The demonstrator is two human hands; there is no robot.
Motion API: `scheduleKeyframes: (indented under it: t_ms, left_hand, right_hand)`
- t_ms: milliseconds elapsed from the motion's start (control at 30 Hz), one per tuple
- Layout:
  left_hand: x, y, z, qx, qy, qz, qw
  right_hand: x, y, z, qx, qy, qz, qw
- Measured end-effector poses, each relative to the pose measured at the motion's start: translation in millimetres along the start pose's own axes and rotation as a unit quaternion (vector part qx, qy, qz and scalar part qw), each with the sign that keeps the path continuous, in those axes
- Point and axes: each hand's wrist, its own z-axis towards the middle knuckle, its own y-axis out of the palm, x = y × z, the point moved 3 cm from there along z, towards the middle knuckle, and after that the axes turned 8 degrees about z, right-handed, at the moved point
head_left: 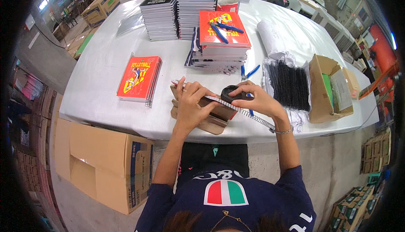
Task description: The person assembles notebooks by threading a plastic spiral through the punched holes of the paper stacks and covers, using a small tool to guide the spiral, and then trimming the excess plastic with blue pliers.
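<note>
My left hand (192, 101) is closed on a narrow notebook (222, 102) standing edge-up on a wooden stand (207, 125), thumb and fingers on either side of it. A wire-like spiral coil (258, 120) runs from the notebook's right end, its loose tail reaching below my right wrist. My right hand (260, 102) pinches where the coil meets the notebook. Just behind, touching or close to the right fingertips, is a black round part (230, 92). The notebook's cover is mostly hidden by my hands.
A red spiral notebook pile (139, 78) lies left. Behind are stacked notebooks (160, 16) and a red-covered stack (223, 29) with blue cutters (221, 32) on top. More blue cutters (249, 71), black coils (288, 86) and an open carton (329, 90) stand right. A large carton (101, 160) sits below left.
</note>
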Motion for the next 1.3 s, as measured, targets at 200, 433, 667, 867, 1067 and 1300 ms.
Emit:
scheduleKeyframes:
  t_ms: [200,433,667,867,1067,1300]
  left_hand:
    - [-3.2,0.6,2.1,-0.021,0.006,-0.015,1.0]
    - [-1.7,-3.3,3.2,-0.011,0.022,-0.013,1.0]
    - [-3.5,-4.9,-5.4,-0.028,-0.015,-0.065,0.997]
    - [-5.6,-7.9,0.1,-0.02,-0.008,-0.06,0.998]
    - [-8.4,-8.9,-0.2,0.017,0.009,0.024,1.0]
    - [-37.9,-11.7,-2.6,0.102,-0.1,0.027,0.989]
  right_hand:
    - [-17.9,-1.5,-0.5,0.003,-0.014,-0.097,0.995]
    - [-27.4,6.5,-6.6,-0.012,-0.023,-0.027,0.999]
    - [-28.1,20.3,-8.9,-0.03,-0.051,-0.023,0.998]
    - [-23.6,6.9,1.5,-0.058,-0.086,0.017,0.994]
    - [2.4,2.5,22.6,-0.121,0.03,0.043,0.991]
    - [14.5,-6.1,26.8,-0.09,0.012,0.242,0.966]
